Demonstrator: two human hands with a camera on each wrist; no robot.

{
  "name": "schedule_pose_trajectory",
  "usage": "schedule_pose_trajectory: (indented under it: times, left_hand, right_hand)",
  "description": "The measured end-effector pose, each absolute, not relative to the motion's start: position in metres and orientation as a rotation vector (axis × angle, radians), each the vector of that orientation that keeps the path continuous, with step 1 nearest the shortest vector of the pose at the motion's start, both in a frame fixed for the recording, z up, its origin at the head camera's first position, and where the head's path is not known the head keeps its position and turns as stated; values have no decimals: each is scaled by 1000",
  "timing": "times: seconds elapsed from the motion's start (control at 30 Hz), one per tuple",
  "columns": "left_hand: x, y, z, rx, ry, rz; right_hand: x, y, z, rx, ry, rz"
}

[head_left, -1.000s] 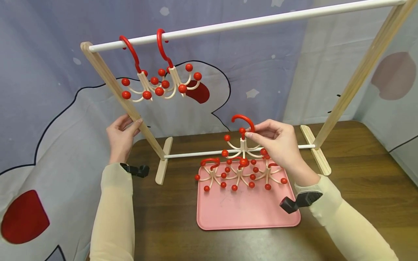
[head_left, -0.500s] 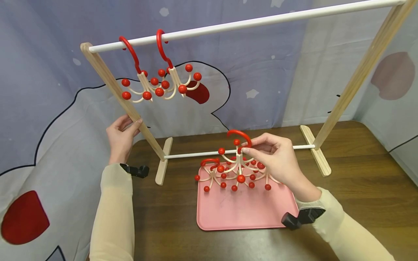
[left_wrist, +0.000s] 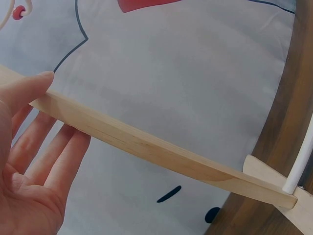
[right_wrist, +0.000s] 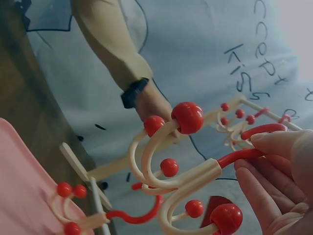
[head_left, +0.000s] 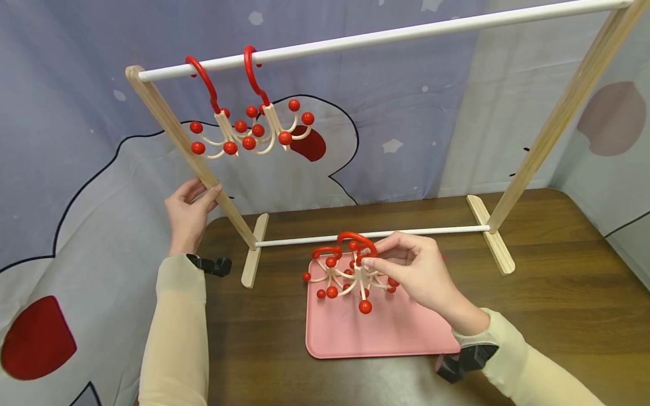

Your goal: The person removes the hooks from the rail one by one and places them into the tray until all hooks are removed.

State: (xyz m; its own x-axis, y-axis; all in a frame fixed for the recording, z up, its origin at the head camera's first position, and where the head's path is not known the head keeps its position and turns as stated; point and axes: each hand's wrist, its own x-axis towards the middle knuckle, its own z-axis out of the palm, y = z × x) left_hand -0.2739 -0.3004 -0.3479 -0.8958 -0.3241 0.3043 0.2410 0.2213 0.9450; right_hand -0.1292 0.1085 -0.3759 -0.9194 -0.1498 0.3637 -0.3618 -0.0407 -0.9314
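Note:
In the head view my left hand [head_left: 187, 220] holds the wooden side post [head_left: 231, 215] of a rack, thumb on one side and fingers behind. The left wrist view shows this grip on the post [left_wrist: 146, 151] closely. My right hand [head_left: 418, 273] pinches the red hook of a multi-arm hanger [head_left: 359, 274], whose cream arms end in red balls. It is upright, low over the pink tray [head_left: 376, 339]. Another such hanger [head_left: 326, 251] lies on the tray at left; others are mostly hidden behind the held one and the hand.
Two like hangers, a left one [head_left: 223, 125] and a right one [head_left: 271, 119], hang from the rack's white top bar [head_left: 406, 35] near its left end. A thin lower bar [head_left: 294, 241] runs behind the tray. The right post [head_left: 561, 115] stands on a wooden foot [head_left: 500, 254].
My right hand has lowered the hanger and moved it slightly left, from above the tray's back edge to close over the tray. My left hand has stayed on the post.

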Motion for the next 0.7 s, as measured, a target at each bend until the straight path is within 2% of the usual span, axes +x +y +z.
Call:
schedule_pose_trajectory:
  times: [0.7]
  left_hand:
    - [-273, -299, -347, 78, -2062, -1707]
  right_hand:
    - [-116, 73, -430, 690, -2115, 2234]
